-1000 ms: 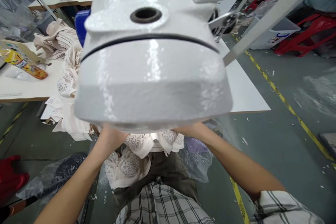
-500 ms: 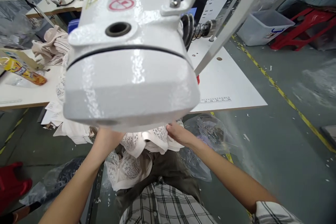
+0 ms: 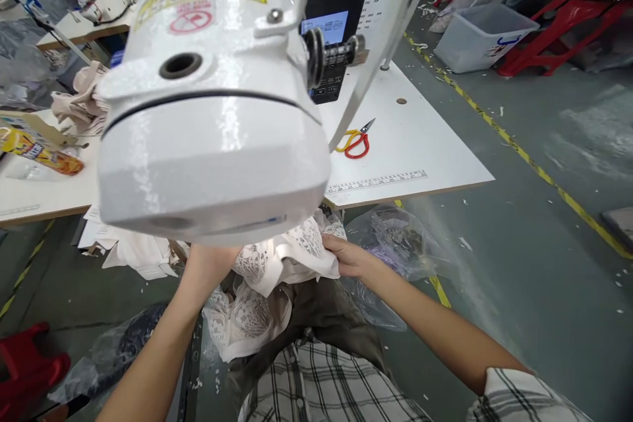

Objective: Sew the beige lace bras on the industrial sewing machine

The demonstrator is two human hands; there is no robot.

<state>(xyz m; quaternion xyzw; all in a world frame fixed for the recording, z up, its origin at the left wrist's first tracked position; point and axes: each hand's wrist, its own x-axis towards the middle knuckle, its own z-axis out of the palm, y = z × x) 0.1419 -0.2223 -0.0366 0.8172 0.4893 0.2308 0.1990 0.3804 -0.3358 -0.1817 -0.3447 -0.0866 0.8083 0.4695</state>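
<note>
A big white sewing machine head (image 3: 212,138) fills the middle of the view. Beneath its front edge lies white lace fabric (image 3: 291,257), draping down into my lap. My right hand (image 3: 349,258) rests on the fabric's right edge, fingers curled onto it. My left hand (image 3: 210,258) reaches under the machine; only the wrist and heel show, the fingers are hidden.
Red and yellow scissors (image 3: 357,143) lie on the white table (image 3: 425,151), near a ruler strip at its front edge. A control panel (image 3: 332,33) stands behind the machine. Clear plastic bags (image 3: 400,244) sit beside my right knee. More fabric (image 3: 79,95) is heaped at the left.
The view has swung right, so the machine head sits further left and the scissors and panel show. My right hand has come out from under the machine onto the fabric's edge.
</note>
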